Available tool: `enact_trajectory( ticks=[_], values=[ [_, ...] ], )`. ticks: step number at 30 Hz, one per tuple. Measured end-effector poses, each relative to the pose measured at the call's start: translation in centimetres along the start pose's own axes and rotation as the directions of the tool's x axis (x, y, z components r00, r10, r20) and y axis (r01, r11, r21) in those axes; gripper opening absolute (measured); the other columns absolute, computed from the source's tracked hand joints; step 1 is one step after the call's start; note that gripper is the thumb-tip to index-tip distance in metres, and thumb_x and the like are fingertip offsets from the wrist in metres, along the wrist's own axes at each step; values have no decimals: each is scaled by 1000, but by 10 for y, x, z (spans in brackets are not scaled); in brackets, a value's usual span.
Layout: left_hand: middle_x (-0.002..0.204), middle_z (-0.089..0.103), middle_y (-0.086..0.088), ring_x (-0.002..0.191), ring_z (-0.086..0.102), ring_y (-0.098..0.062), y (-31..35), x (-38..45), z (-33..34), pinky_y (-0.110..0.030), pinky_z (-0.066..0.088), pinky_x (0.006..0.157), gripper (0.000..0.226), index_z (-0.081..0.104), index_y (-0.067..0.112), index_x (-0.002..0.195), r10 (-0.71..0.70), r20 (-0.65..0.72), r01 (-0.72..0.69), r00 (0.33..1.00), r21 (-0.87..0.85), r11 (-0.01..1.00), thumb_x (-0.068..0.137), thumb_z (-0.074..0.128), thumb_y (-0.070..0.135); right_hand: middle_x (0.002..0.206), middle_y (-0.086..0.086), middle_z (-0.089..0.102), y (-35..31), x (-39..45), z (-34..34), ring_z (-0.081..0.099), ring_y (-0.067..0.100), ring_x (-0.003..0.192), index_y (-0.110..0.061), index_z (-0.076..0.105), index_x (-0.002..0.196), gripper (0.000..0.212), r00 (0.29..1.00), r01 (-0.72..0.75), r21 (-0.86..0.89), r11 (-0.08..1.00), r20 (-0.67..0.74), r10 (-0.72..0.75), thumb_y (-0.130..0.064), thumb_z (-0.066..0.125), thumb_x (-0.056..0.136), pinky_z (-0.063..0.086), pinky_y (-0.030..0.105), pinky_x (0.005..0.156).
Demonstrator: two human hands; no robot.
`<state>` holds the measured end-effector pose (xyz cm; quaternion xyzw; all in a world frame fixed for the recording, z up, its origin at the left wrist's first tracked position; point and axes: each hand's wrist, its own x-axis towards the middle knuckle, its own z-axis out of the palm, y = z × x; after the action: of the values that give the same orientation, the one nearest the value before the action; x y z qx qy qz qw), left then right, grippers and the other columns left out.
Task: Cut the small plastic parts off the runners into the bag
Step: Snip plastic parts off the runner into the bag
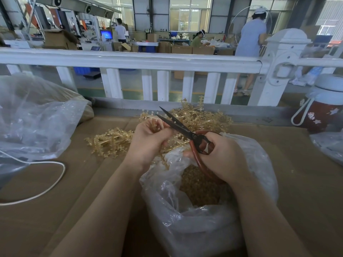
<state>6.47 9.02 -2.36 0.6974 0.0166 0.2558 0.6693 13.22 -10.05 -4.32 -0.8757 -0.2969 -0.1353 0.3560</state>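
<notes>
Amber plastic runner [155,125] pinched by left hand [148,140]; red-handled black scissors [182,129] gripped by right hand [220,156], blades parted. Risk: fingertip nicked, parts flicked past clear plastic bag [185,219].

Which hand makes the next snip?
Right. The right hand grips the scissors, blades open at the runner the left hand holds above the bag.

Amber runners [111,140], black-bladed scissors [178,125] with red handles, clear bag [185,219].
</notes>
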Motion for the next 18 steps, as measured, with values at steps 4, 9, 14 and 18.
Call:
enact_trajectory(
  ticks=[4, 9, 14, 18],
  values=[
    [67, 63, -11, 47, 46, -15, 1, -1, -1, -19, 37, 41, 13, 64, 0, 87, 5, 39, 1, 999, -136, 991, 80, 68, 11, 70, -26, 61, 0, -1, -1, 57, -11, 83, -36, 68, 87, 62, 1000, 6, 17, 1000, -9, -6, -91, 60, 59, 35, 9, 55],
    [70, 69, 1, 50, 52, -12, -2, 0, -5, -22, 37, 46, 8, 62, 5, 89, 31, 37, -24, 999, -180, 983, 96, 57, 3, 73, -27, 62, -1, -1, 0, 57, -9, 80, -37, 66, 83, 56, 1000, 12, 38, 999, 8, -13, -88, 64, 59, 38, 9, 52],
    [66, 67, 1, 47, 49, -10, 1, -2, -2, -20, 37, 40, 14, 65, 5, 89, 50, -1, -49, 999, -137, 989, 96, 54, 0, 82, -36, 60, -3, -2, 0, 57, -9, 82, -42, 61, 76, 52, 1000, 4, 68, 998, 14, -5, -90, 61, 56, 42, 7, 58],
    [58, 63, 4, 45, 47, -9, 1, -3, 0, -20, 35, 42, 16, 63, 7, 88, 59, -7, -60, 998, -115, 992, 98, 53, 1, 85, -43, 57, -4, -2, -2, 57, -11, 79, -48, 55, 72, 40, 1000, 0, 71, 997, 25, -2, -84, 69, 61, 40, 11, 51]
  ],
)
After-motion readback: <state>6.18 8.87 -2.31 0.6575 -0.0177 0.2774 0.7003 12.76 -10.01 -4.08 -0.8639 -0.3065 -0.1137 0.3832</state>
